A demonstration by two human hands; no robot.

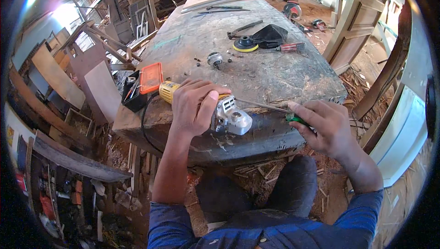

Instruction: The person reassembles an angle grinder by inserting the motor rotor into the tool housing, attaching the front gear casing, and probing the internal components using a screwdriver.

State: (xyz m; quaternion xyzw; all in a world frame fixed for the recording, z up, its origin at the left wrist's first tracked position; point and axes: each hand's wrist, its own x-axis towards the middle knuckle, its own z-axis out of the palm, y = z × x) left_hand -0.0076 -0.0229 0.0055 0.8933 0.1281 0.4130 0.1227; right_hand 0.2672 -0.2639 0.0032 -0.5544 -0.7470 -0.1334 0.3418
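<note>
My left hand (195, 104) is wrapped over an angle grinder (237, 119) with a yellow body and a silver gear head, pressing it down at the near edge of the workbench (183, 68). A black cord hangs from the grinder's rear. In my right hand (327, 127) is a screwdriver (297, 120) with a green handle. Its long shaft points left, and the tip reaches the grinder beside the gear head. Whether the tip sits in a screw cannot be told. Beyond the grinder lies a loose round metal part (214, 59), with several small dark pieces around it.
An open black box with an orange lid (151, 77) stands left of the grinder. Farther back are a yellow-rimmed backing pad (245, 43), a black bag-like piece (271, 35) and a red-handled screwdriver (291, 47). A wooden door (360, 24) leans at right; wood scraps litter the floor.
</note>
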